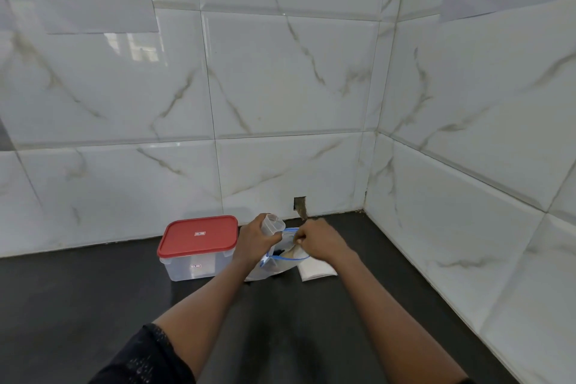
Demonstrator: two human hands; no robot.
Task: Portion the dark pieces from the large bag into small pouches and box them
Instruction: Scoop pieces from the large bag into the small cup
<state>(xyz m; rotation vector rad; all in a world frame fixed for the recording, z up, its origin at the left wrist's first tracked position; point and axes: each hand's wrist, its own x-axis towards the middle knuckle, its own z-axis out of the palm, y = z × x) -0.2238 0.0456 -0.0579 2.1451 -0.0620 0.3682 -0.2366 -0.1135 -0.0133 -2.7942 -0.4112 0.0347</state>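
A clear plastic bag [270, 270] with a blue zip rim stands open on the dark counter, a few dark pieces showing inside. My left hand [254, 241] grips a small clear plastic cup [273, 224], tilted over the bag's mouth. My right hand [321, 241] pinches the far rim of the bag and holds it open. A clear box with a red lid [199, 246] sits shut just left of the bag. Flat white pouches [316, 270] lie on the counter right of the bag, partly under my right wrist.
The dark counter [93, 305] runs into a corner of white marbled wall tiles at the back and right. A small dark hole [300, 204] is in the back wall just above the counter, behind my hands.
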